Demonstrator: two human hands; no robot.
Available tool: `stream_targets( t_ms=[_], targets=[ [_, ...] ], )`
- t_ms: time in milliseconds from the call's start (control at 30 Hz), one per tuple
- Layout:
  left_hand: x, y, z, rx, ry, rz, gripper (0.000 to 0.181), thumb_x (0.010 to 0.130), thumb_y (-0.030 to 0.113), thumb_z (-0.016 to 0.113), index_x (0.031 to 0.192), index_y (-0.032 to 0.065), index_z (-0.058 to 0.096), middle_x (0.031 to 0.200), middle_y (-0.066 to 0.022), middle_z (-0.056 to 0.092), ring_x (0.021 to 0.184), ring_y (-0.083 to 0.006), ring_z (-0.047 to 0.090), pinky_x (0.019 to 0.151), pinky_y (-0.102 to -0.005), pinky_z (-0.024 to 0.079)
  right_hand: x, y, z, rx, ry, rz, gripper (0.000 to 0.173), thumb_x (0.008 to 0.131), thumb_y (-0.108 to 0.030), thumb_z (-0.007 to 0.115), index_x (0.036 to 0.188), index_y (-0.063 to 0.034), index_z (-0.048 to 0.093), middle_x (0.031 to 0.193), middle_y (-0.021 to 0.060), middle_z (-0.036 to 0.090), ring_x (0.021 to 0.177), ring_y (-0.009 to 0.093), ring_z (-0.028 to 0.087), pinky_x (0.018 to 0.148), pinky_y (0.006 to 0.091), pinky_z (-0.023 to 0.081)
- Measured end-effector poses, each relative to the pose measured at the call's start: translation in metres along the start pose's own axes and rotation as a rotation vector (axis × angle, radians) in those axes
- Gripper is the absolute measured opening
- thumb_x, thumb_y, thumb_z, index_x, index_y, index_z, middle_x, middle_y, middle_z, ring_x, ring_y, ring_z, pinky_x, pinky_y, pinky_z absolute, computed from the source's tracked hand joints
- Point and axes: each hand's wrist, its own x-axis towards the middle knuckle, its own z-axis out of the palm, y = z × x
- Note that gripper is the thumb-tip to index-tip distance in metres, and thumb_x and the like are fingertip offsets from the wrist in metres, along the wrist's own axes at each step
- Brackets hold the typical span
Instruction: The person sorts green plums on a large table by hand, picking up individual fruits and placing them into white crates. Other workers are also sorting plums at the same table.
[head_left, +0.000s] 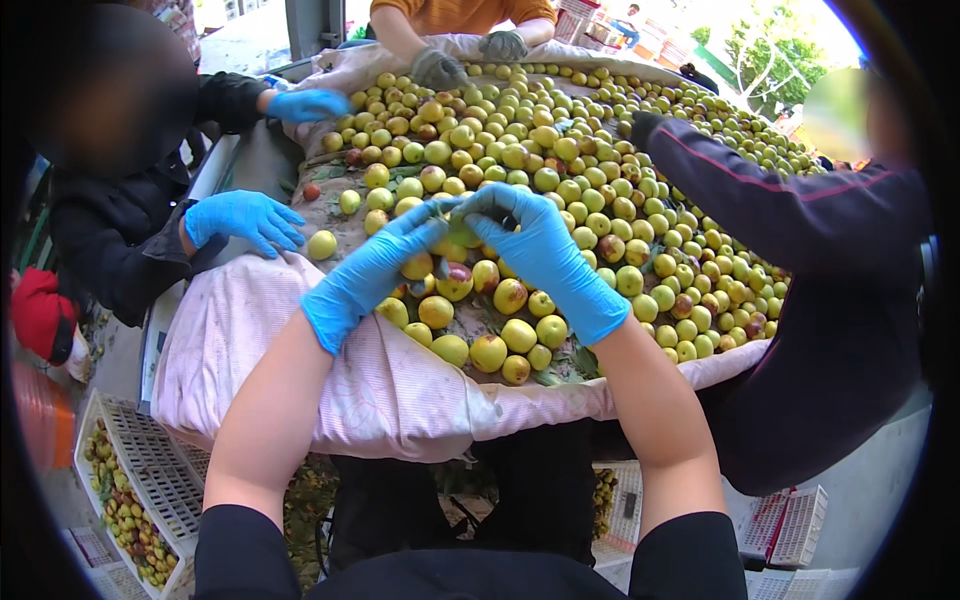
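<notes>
Yellow-green jujubes (546, 178), some with red-brown patches, lie spread over the cloth-covered table in front of me. My left hand (390, 255), in a blue glove, curls around a jujube (416, 267); its thumb and forefinger reach toward my right hand. Also in a blue glove, my right hand (536, 244) pinches a small green piece (460, 234) between its fingertips. That piece is partly hidden, and I cannot tell whether it is a leaf or a fruit. Both hands hover above the near fruit, close together.
A pink striped cloth (360, 390) pads the table's near edge. A co-worker's blue-gloved hand (247, 221) rests at the left; another person's grey-gloved hand (439, 69) works opposite. A dark sleeve (735, 191) reaches in from the right. A white crate (154, 469) of fruit stands below left.
</notes>
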Motion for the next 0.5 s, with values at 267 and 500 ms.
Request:
stream_targets(
  t_ms=[267, 500],
  targets=[
    [-0.031, 0.01, -0.013, -0.268, 0.32, 0.13, 0.026, 0.088, 0.022, 0.053, 0.11, 0.0075, 0.052, 0.099, -0.0041, 0.058, 0.083, -0.011, 0.058, 0.061, -0.0219, 0.049, -0.003, 0.017, -0.01, -0.167, -0.019, -0.038, 0.038, 0.083, 0.001, 0.05, 0.119, -0.0093, 0.055, 0.107, 0.0083, 0.062, 0.094, 0.014, 0.059, 0.08, 0.0281, 0.047],
    [-0.26, 0.035, -0.021, -0.572, 0.575, 0.202, 0.038, 0.088, 0.022, 0.047, 0.121, 0.0027, 0.044, 0.109, -0.0185, 0.051, 0.056, -0.0129, 0.048, 0.034, -0.017, 0.038, -0.002, 0.079, -0.042, -0.205, -0.009, -0.025, 0.024, 0.089, -0.004, 0.05, 0.111, -0.0057, 0.06, 0.091, 0.0005, 0.061, 0.079, 0.007, 0.052, 0.072, 0.0205, 0.043]
  ],
)
